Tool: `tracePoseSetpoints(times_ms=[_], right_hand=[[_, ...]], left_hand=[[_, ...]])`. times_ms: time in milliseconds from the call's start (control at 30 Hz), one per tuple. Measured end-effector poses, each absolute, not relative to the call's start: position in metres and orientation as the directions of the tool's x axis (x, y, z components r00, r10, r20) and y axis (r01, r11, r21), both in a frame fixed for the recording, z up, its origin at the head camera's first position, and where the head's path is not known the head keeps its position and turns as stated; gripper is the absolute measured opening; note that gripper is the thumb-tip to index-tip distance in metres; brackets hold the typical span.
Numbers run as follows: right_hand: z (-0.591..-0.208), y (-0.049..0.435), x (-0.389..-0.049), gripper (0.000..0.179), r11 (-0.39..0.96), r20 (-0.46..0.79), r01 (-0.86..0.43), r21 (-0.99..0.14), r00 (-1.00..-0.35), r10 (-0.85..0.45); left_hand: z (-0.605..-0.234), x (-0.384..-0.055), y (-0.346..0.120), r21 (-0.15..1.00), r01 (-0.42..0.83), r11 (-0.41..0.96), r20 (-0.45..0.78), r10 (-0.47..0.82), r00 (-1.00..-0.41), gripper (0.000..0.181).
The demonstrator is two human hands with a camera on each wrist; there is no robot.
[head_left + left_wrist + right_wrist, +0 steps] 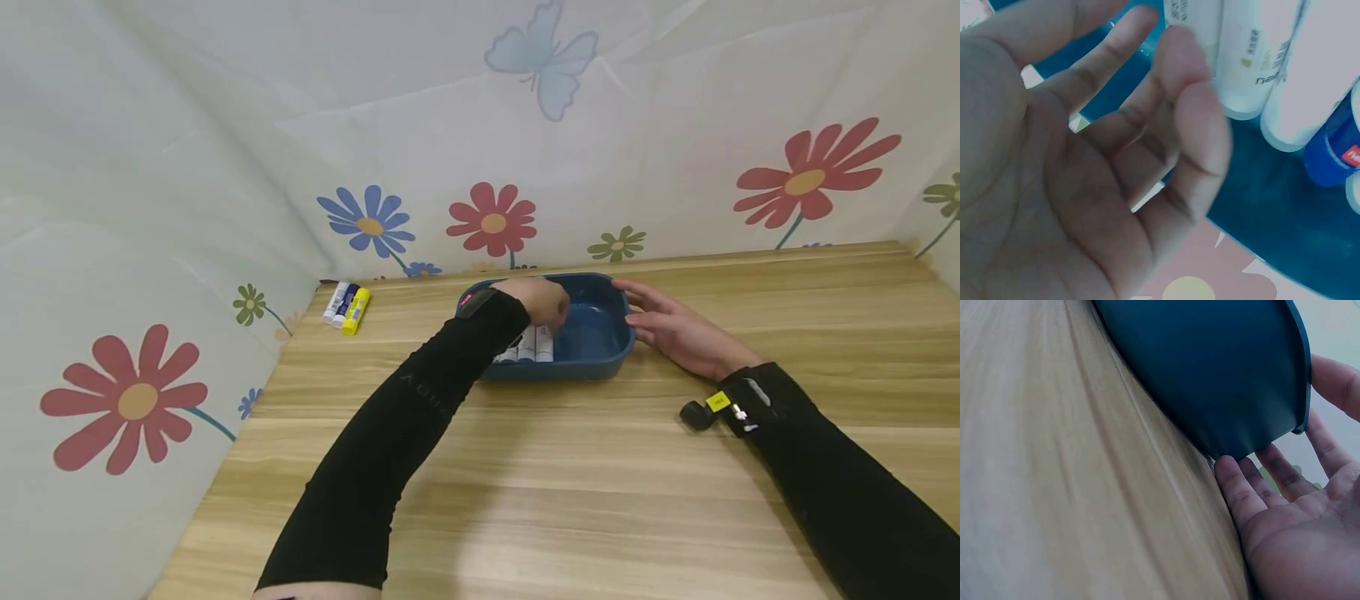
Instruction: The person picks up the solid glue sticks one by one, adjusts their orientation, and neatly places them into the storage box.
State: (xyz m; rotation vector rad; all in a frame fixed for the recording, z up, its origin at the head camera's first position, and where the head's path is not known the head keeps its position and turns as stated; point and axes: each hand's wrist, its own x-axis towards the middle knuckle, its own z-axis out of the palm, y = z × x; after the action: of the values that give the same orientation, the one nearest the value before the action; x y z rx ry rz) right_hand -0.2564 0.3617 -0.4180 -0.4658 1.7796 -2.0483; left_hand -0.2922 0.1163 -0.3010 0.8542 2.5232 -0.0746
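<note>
A blue oblong bin holds several white glue sticks lying side by side in its left part. My left hand is down inside the bin over them. In the left wrist view its fingers are loosely bent, with the fingertips right at the lower end of the nearest white stick, and nothing shows in the palm. A blue-bodied stick lies at the row's far side. My right hand rests against the bin's right end, fingers extended; the right wrist view shows fingertips touching its outer wall.
To the left, by the curtain, lie a yellow glue stick and two white-and-navy ones on the wooden table. A flower-printed curtain closes off the back and left sides.
</note>
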Motion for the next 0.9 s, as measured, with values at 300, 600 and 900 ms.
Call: tracePoseSetpoints(times_ms=[300, 600, 900], right_hand=[[-0.42, 0.361, -0.258, 0.059, -0.12, -0.006, 0.074, -0.99, -0.873, -0.488], [-0.419, 0.361, -0.258, 0.059, -0.123, 0.011, 0.058, -0.991, -0.866, -0.5], [-0.42, 0.362, -0.257, 0.059, -0.12, 0.006, 0.061, -0.991, -0.872, -0.49]], left_hand=[[-0.308, -0.305, 0.102, 0.195, 0.591, 0.783, -0.345, 0.618, -0.706, 0.021], [-0.313, -0.314, 0.073, 0.369, 0.51, 0.777, -0.202, 0.603, -0.772, 0.023], [-0.301, -0.31, 0.023, 0.632, 0.409, 0.658, 0.007, 0.523, -0.852, 0.021]])
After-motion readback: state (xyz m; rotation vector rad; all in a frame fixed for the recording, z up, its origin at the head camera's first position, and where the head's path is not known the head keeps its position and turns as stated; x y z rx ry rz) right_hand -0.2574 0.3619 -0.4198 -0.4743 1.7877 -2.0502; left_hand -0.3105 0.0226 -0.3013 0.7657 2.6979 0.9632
